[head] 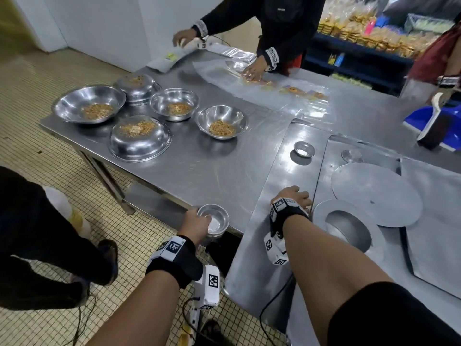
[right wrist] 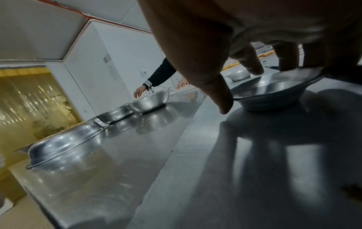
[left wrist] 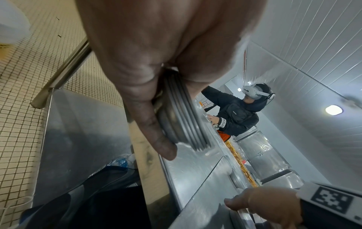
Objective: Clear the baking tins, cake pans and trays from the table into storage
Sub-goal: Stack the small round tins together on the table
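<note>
My left hand (head: 200, 221) grips a stack of small round metal tins (head: 215, 221) at the table's near edge. The left wrist view shows the stack (left wrist: 182, 122) edge-on, pinched between thumb and fingers. My right hand (head: 295, 199) arches over a flat metal tray (head: 282, 171). The right wrist view shows its fingers (right wrist: 288, 62) on the far rim of a small tin (right wrist: 274, 93) and the thumb at the near rim. The hand hides that tin in the head view. Another small tin (head: 303, 149) sits farther along the tray.
A ring-shaped pan (head: 346, 228), a flat round disc (head: 376, 193) and an upturned small tin (head: 351, 156) lie to the right. Several large steel bowls with crumbs (head: 174, 103) stand at far left. A person (head: 274, 26) works across the table; another person's legs (head: 37, 233) stand at my left.
</note>
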`<state>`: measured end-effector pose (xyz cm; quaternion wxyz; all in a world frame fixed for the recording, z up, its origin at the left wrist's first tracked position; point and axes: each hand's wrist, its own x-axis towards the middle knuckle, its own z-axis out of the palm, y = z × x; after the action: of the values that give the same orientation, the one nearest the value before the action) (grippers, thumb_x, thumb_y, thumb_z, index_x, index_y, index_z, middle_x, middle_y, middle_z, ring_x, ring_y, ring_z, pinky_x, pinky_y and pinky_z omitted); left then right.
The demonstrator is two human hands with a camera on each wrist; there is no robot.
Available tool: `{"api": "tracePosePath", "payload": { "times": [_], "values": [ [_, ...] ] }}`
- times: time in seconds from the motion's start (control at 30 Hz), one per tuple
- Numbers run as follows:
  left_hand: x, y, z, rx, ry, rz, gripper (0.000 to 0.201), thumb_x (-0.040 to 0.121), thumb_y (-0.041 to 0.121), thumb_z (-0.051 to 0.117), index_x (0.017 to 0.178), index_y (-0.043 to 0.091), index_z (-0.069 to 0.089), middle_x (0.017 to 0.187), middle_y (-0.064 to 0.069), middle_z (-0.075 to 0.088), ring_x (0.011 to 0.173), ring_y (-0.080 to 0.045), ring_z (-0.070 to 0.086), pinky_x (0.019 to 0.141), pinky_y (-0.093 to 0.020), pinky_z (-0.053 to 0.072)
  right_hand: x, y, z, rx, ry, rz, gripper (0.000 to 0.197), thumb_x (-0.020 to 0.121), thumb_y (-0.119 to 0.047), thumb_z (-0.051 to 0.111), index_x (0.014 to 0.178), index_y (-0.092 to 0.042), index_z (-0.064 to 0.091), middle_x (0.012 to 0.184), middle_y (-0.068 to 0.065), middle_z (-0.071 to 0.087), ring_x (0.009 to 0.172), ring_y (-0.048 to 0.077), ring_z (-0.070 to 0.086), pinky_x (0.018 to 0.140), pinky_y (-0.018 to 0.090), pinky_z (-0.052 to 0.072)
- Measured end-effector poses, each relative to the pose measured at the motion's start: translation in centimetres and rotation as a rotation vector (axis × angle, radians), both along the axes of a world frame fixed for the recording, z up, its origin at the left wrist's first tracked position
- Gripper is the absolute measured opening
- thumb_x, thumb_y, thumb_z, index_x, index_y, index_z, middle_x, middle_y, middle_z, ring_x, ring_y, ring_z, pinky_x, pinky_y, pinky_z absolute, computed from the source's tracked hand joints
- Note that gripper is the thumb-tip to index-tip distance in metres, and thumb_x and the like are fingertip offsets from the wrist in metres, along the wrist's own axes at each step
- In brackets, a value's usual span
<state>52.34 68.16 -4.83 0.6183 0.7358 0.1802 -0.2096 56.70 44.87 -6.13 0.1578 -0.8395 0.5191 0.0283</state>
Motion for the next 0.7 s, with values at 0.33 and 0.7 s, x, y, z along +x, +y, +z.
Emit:
{"api": "tracePosePath", "payload": {
  "times": [0.33, 0.7],
  "values": [
    [-0.3, -1.7, 0.8, -0.076, 0.017, -0.009, 0.028, 0.075, 0.013, 0.06, 0.102, 0.013, 0.064, 0.101, -0.019, 0.068, 0.096, -0.039, 0.068, 0.087, -0.06, 0.056, -2.8, 2.7, 5.5, 0.207, -0.086, 0.307, 0.072, 0.066, -0.042, 0.081, 0.124, -0.012, 0.05, 0.127, 0.01, 0.045, 0.123, 0.032, 0.044, 0.097, 0.039, 0.044],
    [-0.8, -5.7, 4.3, -0.286, 0.084, -0.054, 0.072, 0.064, 0.073, 0.067, 0.1, 0.011, 0.073, 0.103, -0.009, 0.075, 0.095, -0.037, 0.073, 0.092, -0.054, 0.055, -8.6, 4.0, 9.7, 0.264, -0.328, 0.673, 0.096, 0.056, -0.042, 0.089, 0.138, -0.013, 0.049, 0.128, 0.005, 0.047, 0.117, 0.02, 0.051, 0.091, 0.023, 0.044]
  ]
}}
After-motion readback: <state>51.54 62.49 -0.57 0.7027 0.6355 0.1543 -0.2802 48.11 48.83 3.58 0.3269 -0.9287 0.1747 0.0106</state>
